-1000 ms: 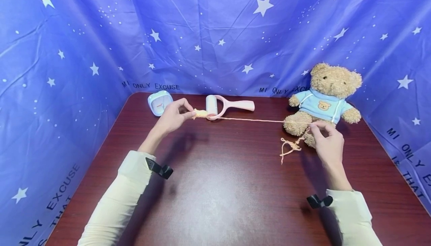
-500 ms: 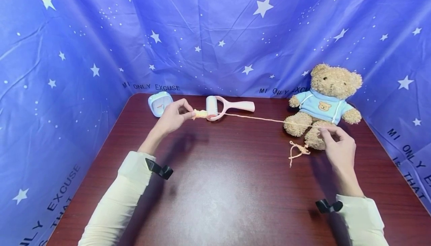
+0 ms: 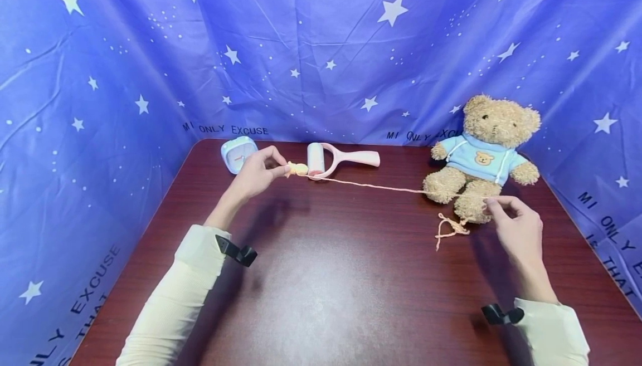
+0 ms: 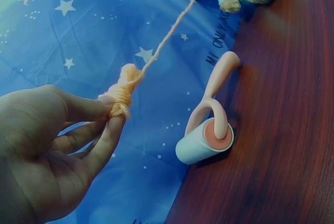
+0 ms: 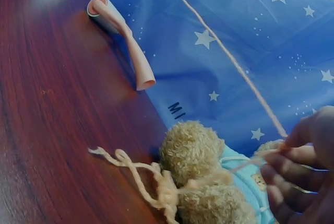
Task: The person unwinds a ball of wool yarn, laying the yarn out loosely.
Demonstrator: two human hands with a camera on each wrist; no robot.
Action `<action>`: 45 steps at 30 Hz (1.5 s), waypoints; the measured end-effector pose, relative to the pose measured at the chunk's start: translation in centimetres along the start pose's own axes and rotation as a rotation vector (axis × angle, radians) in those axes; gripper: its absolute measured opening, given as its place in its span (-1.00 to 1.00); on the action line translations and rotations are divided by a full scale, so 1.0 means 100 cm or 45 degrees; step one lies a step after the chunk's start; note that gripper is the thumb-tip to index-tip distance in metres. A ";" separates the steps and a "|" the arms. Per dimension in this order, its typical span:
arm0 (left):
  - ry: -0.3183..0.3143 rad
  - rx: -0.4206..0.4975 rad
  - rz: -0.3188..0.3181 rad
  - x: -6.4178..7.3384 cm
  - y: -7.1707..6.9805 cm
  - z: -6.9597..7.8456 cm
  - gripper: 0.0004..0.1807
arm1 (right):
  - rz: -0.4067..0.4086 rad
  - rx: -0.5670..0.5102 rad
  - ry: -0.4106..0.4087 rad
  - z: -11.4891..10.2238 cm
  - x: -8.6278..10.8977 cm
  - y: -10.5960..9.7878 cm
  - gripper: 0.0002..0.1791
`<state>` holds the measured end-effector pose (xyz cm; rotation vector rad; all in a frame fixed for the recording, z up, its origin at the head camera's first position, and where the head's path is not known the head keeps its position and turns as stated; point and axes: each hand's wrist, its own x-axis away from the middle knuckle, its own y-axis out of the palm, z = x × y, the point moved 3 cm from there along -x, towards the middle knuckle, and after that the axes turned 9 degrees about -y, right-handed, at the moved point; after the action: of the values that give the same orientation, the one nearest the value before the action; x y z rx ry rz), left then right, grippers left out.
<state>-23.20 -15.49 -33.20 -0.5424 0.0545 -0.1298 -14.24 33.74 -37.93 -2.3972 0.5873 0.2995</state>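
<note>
Between thumb and fingers, my left hand (image 3: 256,174) pinches a small wound bundle of peach yarn (image 4: 123,94), held up above the table. From that bundle a single strand (image 3: 381,186) stretches across to my right hand (image 3: 516,224), which pinches it between thumb and forefinger. Below the right hand's fingers dangles a loose, knotted tail of the yarn (image 3: 453,225) with a loop in it. In the right wrist view this tail (image 5: 166,190) hangs in front of the teddy bear's legs.
A pink-handled lint roller (image 3: 351,157) lies at the table's back edge, just behind the strand. Left of it stands a light-blue clock (image 3: 238,154). The teddy bear (image 3: 484,151) in a blue top sits at the back right, close to the right hand. A starry blue curtain (image 3: 301,37) encloses the table (image 3: 321,277).
My right hand has moved right and toward me, lengthening the strand between the hands. The knotted tail has shifted along with it. The left hand stays almost in place, while the bundle has turned.
</note>
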 end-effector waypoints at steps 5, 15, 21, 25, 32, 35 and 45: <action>0.000 0.011 -0.004 0.000 0.001 0.000 -0.90 | -0.225 0.184 -0.188 0.003 0.002 0.001 -0.69; -0.005 0.025 -0.036 0.002 0.006 0.000 -0.88 | -0.425 0.304 -0.442 0.000 0.014 0.029 -0.81; 0.001 0.072 -0.063 0.001 0.009 0.001 -0.85 | -0.541 0.247 -0.517 -0.006 0.020 0.051 -0.92; 0.004 0.066 -0.069 0.002 0.010 0.003 -0.85 | -0.573 0.235 -0.527 -0.011 0.021 0.059 -0.92; 0.010 0.016 -0.064 0.002 0.011 0.003 -0.89 | -0.557 0.211 -0.586 -0.034 0.019 0.072 -0.89; 0.014 0.004 -0.059 0.002 0.012 0.004 -0.90 | -0.546 0.167 -0.630 -0.049 0.018 0.083 -0.88; 0.019 -0.007 -0.057 -0.001 0.014 0.005 -0.89 | -0.618 -0.115 -0.678 -0.105 0.024 0.137 -0.82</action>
<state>-23.12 -13.98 -33.48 -0.5486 0.0577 -0.1774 -18.07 16.72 -38.05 -2.3121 -0.2502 0.7214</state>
